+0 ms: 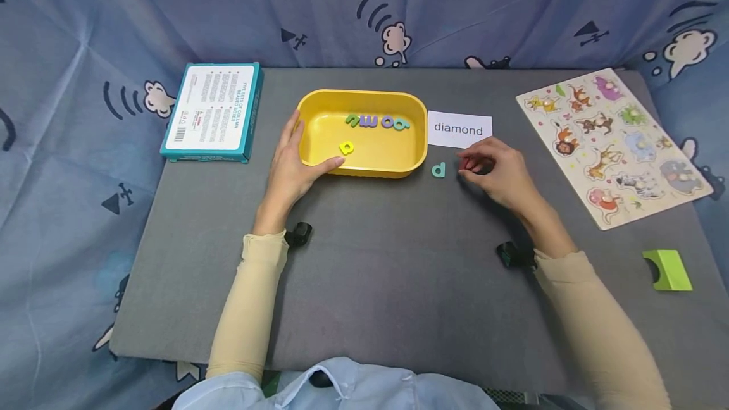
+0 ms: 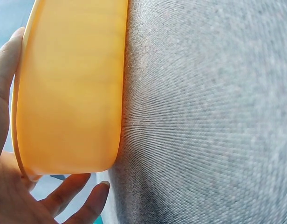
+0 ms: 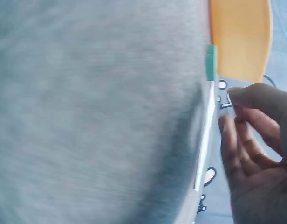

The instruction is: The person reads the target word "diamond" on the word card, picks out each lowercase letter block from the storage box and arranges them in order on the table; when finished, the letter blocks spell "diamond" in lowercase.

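Lime-green arched block (image 1: 678, 271): on the grey cloth-covered counter (image 1: 387, 283), well right of the yellow plastic tray and nearer the person.
Right hand (image 1: 501, 173): right of the tray; its grip pinches a small red piece (image 1: 466, 163), mostly hidden, shape impossible to tell.
Teal letter d (image 1: 438, 170): on the counter, just beside the tray's near right corner.
Left hand (image 1: 293, 166): grip spread around the tray's near left corner, thumb over the near rim.
Yellow plastic tray (image 1: 370, 171): on the counter, a small yellow letter (image 1: 346, 148) in its near left part, four green, purple and teal letters (image 1: 369, 121) along its far side.
Pale animal puzzle board (image 1: 617, 138): well right of the tray.
White card reading "diamond" (image 1: 455, 139): just right of the tray.
Teal-and-white box (image 1: 211, 109): left of the tray.
Blue patterned curtain (image 1: 228, 11): beyond the tray.
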### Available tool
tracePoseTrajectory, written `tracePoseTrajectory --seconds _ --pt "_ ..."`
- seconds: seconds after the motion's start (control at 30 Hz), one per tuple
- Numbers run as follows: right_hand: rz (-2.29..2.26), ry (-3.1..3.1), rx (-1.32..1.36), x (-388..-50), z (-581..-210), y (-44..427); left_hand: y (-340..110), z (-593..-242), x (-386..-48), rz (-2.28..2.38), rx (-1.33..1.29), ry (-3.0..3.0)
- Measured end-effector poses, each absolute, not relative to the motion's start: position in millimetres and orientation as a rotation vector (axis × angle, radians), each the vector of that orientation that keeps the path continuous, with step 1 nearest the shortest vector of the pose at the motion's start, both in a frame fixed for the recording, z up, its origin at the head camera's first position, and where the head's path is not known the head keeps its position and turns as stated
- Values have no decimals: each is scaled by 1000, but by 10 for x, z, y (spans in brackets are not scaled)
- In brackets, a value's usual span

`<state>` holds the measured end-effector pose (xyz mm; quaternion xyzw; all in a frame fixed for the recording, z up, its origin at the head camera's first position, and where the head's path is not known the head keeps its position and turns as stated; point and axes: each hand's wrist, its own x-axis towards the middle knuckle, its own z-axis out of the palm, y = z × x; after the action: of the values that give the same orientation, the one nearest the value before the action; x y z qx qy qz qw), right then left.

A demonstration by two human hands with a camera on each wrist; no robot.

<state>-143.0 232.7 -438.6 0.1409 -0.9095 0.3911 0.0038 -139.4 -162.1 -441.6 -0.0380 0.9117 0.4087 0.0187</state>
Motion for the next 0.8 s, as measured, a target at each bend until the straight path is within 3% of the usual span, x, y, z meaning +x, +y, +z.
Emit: tracePoseTrajectory --seconds 0.3,0.8 --pt "1089 -2970 441 -1471 -4517 2343 -1621 -4415 -1391 1269 -119 2832" --pt "1006 -3132 543 -1526 -4407 2267 -1620 -4415 -1395 1269 -114 2832"
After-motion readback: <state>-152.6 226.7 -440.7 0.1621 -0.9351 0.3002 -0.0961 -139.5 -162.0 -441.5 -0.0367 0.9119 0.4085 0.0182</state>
